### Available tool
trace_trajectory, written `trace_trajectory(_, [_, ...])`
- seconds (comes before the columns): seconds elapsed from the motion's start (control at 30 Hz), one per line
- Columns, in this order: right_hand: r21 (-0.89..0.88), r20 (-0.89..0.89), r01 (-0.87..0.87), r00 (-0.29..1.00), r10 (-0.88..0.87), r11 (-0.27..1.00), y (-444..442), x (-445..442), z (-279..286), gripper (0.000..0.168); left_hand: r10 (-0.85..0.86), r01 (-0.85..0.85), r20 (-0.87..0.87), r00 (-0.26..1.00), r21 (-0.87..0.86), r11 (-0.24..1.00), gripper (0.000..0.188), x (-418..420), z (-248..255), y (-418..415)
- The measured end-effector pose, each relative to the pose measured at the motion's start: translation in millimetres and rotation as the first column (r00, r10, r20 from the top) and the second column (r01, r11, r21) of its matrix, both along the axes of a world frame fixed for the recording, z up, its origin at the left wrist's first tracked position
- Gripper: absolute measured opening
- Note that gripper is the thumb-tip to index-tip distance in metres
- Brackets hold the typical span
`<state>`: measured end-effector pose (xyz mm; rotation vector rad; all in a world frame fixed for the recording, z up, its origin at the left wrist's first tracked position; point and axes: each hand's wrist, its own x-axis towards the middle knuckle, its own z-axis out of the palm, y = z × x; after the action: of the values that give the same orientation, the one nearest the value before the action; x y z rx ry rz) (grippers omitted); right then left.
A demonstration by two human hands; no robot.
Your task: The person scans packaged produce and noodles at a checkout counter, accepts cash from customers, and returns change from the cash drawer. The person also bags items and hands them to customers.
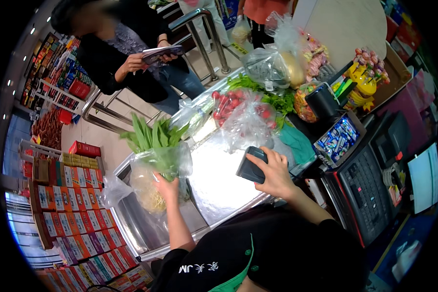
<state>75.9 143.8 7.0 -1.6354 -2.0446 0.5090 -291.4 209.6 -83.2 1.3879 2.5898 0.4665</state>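
Observation:
My left hand (167, 188) is closed around the lower end of a plastic bag of leafy green vegetables (157, 138), whose leaves stick out of the top. Beside and partly under it lies a clear bag of what look like bean sprouts (148, 195), on the steel counter (219, 182). In my right hand (273, 171) is a dark handheld barcode scanner (253, 166), held above the shiny counter top. Just beyond the scanner sits a clear bag of red radishes (241, 113), with green leaves (286, 100) behind it.
A person (131, 62) holding a phone stands across the counter by a steel railing (200, 18). More bagged produce (270, 65) lies at the far end. On my right are a box of small wrapped items (337, 138), a keyboard (365, 193) and lollipops (368, 69). Stacked cartons (73, 204) stand left.

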Motion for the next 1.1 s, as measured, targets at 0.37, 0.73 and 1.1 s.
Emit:
trace_trajectory(0.37, [-0.05, -0.228, 0.238, 0.943, -0.243, 0.97, -12.2, 70.7, 1.7, 0.081, -0.259, 0.208, -0.136, 0.956, -0.307, 0.929, 0.057, 99.7, 99.8, 67.4])
trace_trajectory(0.73, [-0.064, -0.117, 0.138, 0.983, -0.144, 0.988, 7.2, 52.8, 9.6, 0.076, -0.635, 0.653, -0.314, 0.706, -0.056, 0.755, 0.069, 110.2, 8.8, 196.7])
trace_trajectory(1.1, [-0.008, 0.016, 0.117, 0.993, -0.116, 0.993, 9.5, 31.4, 3.1, 0.074, -0.737, 0.737, -0.294, 0.608, -0.136, 0.662, 0.037, 105.5, 44.1, 192.2])
